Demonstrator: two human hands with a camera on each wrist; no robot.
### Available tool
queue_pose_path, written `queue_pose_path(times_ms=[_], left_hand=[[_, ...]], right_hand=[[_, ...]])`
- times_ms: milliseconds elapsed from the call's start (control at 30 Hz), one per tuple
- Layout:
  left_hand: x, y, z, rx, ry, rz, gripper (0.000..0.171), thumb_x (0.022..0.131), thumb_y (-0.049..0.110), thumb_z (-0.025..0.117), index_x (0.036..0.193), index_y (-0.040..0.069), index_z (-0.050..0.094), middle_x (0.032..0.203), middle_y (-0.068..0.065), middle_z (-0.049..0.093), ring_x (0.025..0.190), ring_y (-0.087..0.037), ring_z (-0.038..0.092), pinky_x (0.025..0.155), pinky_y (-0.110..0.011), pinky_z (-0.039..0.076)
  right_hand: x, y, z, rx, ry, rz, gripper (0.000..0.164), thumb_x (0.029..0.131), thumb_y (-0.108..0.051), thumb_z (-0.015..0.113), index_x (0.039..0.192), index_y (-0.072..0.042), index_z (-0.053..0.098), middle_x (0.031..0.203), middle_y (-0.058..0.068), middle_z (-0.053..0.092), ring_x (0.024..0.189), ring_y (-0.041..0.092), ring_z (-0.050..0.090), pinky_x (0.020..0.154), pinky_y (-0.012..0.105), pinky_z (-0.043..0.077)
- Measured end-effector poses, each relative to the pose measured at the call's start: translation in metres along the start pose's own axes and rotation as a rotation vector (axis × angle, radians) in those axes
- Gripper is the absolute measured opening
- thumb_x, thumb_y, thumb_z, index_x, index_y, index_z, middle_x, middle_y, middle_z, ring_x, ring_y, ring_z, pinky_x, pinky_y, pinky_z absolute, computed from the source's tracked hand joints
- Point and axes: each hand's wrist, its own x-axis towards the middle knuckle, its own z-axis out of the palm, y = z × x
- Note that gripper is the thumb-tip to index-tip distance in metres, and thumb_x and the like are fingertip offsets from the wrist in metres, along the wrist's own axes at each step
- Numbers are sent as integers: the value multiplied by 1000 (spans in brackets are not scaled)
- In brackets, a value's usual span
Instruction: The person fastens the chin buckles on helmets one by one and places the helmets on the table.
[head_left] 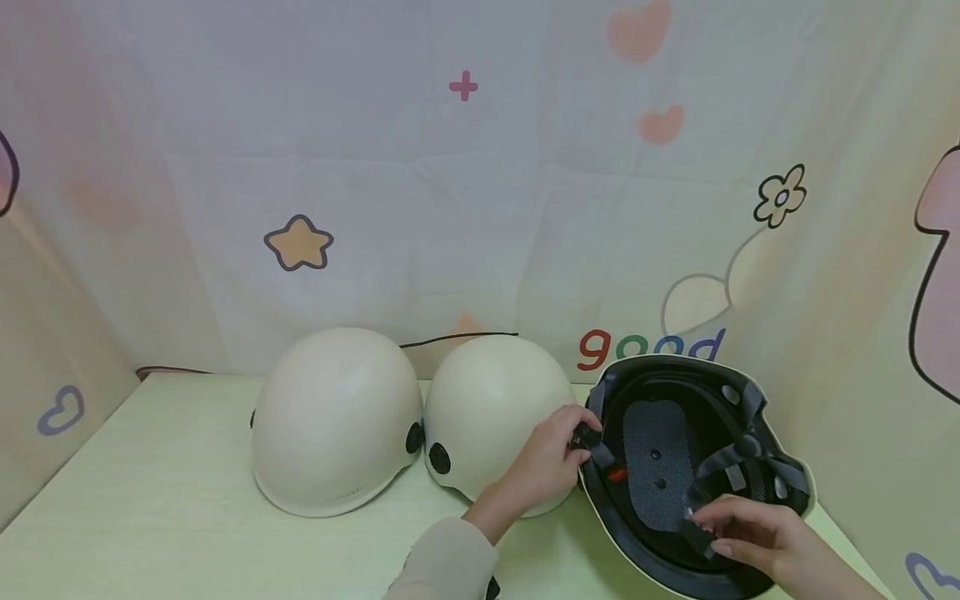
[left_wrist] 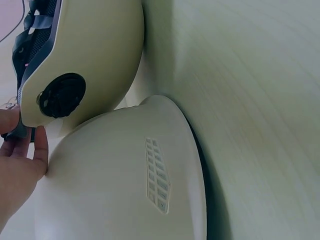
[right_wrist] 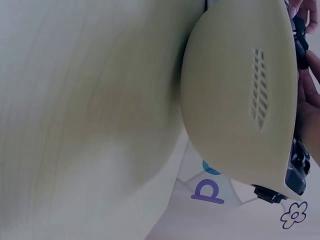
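A cream helmet point(head_left: 793, 468) lies upturned at the right, its black lining and grey mesh pad point(head_left: 656, 467) facing up. At its left rim my left hand point(head_left: 551, 458) pinches a dark chin strap point(head_left: 600, 450), a red tab point(head_left: 617, 475) close by. The left wrist view shows those fingers point(left_wrist: 41, 150) right at the helmet's edge, beside a round black side piece point(left_wrist: 62, 95). Over the opening, my right hand point(head_left: 776, 537) pinches the end of the other dark strap point(head_left: 699, 537) between thumb and fingers. In the right wrist view, the shell partly hides this hand point(right_wrist: 311, 115).
Two more cream helmets, one at left point(head_left: 337, 417) and one in the middle point(head_left: 491, 400), sit dome up side by side. The middle one is close against the upturned helmet. Behind the pale table point(head_left: 150, 483) hangs a printed curtain point(head_left: 375, 183).
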Motion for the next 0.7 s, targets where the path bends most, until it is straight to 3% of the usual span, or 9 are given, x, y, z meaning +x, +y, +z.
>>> queue_pose_path(times_ms=[367,600,700], left_hand=[[3,5,3,-87,-15,-75,31,84,-3,61,113,9,53,113,-3,50,89,-12,46,73,-17,40],[3,6,6,-153,2,-117,33,82,-1,64,112,10,53,110,-1,48,82,-10,44,71,-18,40],[3,7,6,-164,5,-114,33,83,0,64,113,10,53,110,-1,48,81,-10,43,70,-18,40]], right_hand=[[27,-24,5,-173,102,88,28,80,10,61,105,-3,62,99,-2,61,87,6,57,71,18,49],[40,-25,12,-293,150,151,22,79,8,63,99,0,63,94,4,62,85,5,57,68,19,50],[45,-25,15,-336,153,220,21,79,7,64,98,-1,64,93,8,62,83,6,57,67,19,50]])
